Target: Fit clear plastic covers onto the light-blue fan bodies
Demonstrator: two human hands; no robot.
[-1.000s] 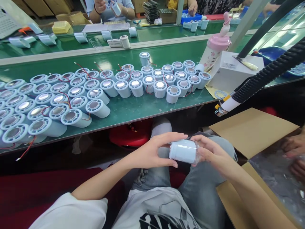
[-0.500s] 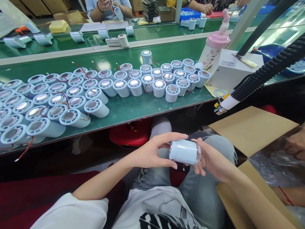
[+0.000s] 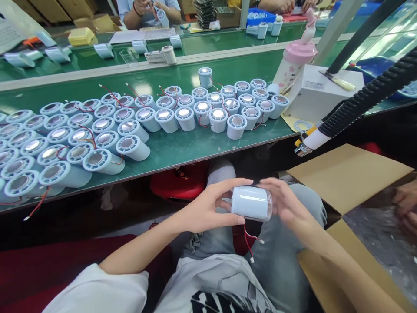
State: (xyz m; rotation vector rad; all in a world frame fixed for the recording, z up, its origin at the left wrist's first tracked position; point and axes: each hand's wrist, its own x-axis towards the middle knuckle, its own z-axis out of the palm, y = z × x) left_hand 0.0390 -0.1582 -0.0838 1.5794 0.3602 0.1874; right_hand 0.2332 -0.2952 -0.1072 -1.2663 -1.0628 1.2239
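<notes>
Over my lap, my left hand (image 3: 211,206) is wrapped round one end of a light-blue cylinder (image 3: 250,202) in a clear plastic sleeve. The cylinder lies on its side. Red and white wires with small white plugs (image 3: 252,259) hang below it. At its clear right end is my right hand (image 3: 286,200), blurred by motion, with its fingers stretched out and apart; whether they touch the sleeve is hard to tell. On the green bench (image 3: 176,150) ahead stand several similar light-blue cylinders (image 3: 237,126), many with thin wires.
An open cardboard box (image 3: 348,178) with clear plastic in it is at my right, another person's hand (image 3: 405,200) beside it. A black corrugated hose (image 3: 368,91) with a metal nozzle hangs above. A pink-lidded bottle (image 3: 295,63) and a white metal box (image 3: 321,93) stand on the bench.
My right hand has come off the cylinder's right end, its fingers moving up. The clear sleeve covers more of the cylinder's length, and the wires now dangle below it.
</notes>
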